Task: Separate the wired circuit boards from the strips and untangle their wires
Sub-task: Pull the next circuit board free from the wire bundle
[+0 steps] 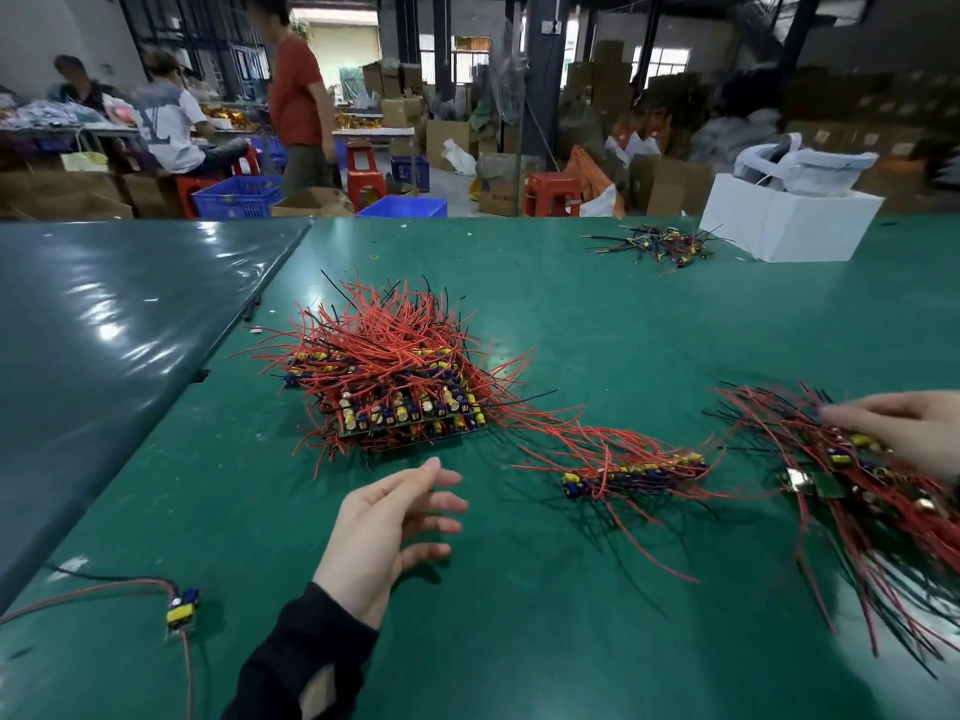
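A big stack of board strips (400, 402) with red and black wires lies mid-table. A single strip of wired boards (631, 472) lies to its right. At the right edge sits a tangled bunch of wired boards (852, 475). My right hand (906, 431) reaches in from the right, fingers stretched out and resting on top of that bunch; motion blur hides the fingertips. My left hand (395, 517) hovers open above the green table (545, 615), just in front of the big stack, holding nothing. One separated board (182, 608) with its wires lies at the near left.
A small pile of wired boards (660, 244) lies far right beside a white box (784, 215). A darker table (104, 330) adjoins on the left. Beyond the table's far edge are people, blue crates, red stools and cartons.
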Tool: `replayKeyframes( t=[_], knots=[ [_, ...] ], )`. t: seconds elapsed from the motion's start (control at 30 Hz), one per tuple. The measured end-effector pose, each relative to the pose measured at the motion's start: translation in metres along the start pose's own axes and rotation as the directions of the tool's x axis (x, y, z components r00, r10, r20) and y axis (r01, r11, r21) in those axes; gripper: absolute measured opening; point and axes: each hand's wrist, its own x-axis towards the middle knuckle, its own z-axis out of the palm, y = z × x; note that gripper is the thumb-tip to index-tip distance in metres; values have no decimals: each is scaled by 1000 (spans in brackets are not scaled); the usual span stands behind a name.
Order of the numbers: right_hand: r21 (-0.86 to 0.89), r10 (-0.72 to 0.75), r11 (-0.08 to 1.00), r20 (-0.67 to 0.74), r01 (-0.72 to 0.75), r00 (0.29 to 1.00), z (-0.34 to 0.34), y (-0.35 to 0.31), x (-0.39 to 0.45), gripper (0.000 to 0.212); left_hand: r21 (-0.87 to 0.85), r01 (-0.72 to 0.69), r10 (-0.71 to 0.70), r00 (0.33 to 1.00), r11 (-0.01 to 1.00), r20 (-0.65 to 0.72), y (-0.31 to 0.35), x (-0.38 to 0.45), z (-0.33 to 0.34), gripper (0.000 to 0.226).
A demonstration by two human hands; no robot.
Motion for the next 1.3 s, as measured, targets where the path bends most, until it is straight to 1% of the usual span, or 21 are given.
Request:
replayKeyframes(
  t=[0.07, 0.13, 0.27, 0.33, 0.4, 0.43, 0.5, 0.53, 0.57, 0.6, 0.67, 0.7, 0.83, 0.9, 0.93, 1.0, 1.03, 1.07, 1.13, 1.2, 1.3],
  knots=[
    [-220, -13, 975, -12, 10, 1000, 6, 23, 12, 20, 7, 11, -11, 1000, 1000, 8, 0, 0, 1, 26],
    [-381, -25, 924, -25, 14, 999, 11, 37, 22, 24, 13, 17, -17, 1000, 1000, 14, 0, -1, 1, 24],
    [-636, -110, 764, 39, 109, 993, 11, 32, 36, 42, 29, 21, -22, 1000, 999, 21, -2, 0, -1, 20],
    [-691, -244, 698, 20, 190, 969, 6, 11, 35, 34, 39, 19, -19, 1000, 999, 21, -2, 1, 0, 19],
    [-623, -396, 720, -7, 305, 918, 3, -15, 27, 27, 54, 14, -15, 1000, 998, 20, -3, 2, 0, 19],
    [-520, -491, 737, 29, 433, 871, 5, -30, 19, 27, 68, 10, -11, 1000, 998, 18, -3, 2, 1, 19],
    [-302, -621, 681, 244, 667, 745, 20, -57, -6, 29, 101, 7, -8, 1000, 995, 9, -3, 2, 1, 20],
    [-249, -630, 636, 378, 730, 678, 31, -63, -19, 33, 112, 8, -9, 1000, 994, 5, -4, 3, 1, 20],
    [-259, -622, 570, 484, 780, 615, 45, -66, -29, 41, 121, 9, -9, 1000, 993, 2, -4, 3, 1, 20],
    [-349, -582, 478, 561, 806, 588, 58, -66, -35, 52, 128, 9, -9, 1000, 992, 0, -4, 3, 1, 21],
    [-557, -427, 301, 647, 774, 631, 81, -66, -38, 69, 136, 10, -10, 1000, 991, 2, -4, 2, 1, 22],
    [-601, -381, 250, 660, 759, 648, 91, -67, -38, 70, 137, 11, -12, 1000, 990, 4, -4, 2, 0, 23],
    [-672, -411, 114, 638, 732, 651, 116, -69, -35, 51, 129, 14, -15, 1000, 991, 5, -4, 2, -1, 22],
    [-655, -434, 108, 646, 748, 628, 120, -71, -32, 42, 123, 9, -9, 1000, 992, 4, -4, 3, -2, 21],
    [-626, -451, 136, 651, 768, 610, 119, -75, -34, 40, 117, 5, -6, 1000, 993, 4, -4, 4, -2, 20],
    [-505, -571, 230, 622, 832, 536, 120, -85, -42, 33, 95, -1, 1, 1000, 996, 3, -5, 4, -1, 19],
    [-431, -691, 237, 555, 871, 462, 121, -88, -48, 28, 76, 1, -1, 1000, 997, 2, -5, 5, 0, 18],
    [-389, -806, 216, 446, 896, 388, 122, -91, -56, 24, 57, 12, -12, 1000, 998, 4, -6, 6, 1, 17],
    [-366, -925, 174, 258, 914, 279, 131, -96, -73, 17, 15, 62, -62, 997, 998, 38, -7, 7, 4, 21],
    [-377, -950, 150, 201, 914, 239, 141, -98, -87, 15, -33, 122, -118, 987, 992, 109, -8, 7, 5, 27],
    [-381, -950, 162, 190, 910, 248, 151, -98, -100, 16, -86, 104, -91, 986, 991, 140, -10, 7, 7, 15]
  ],
)
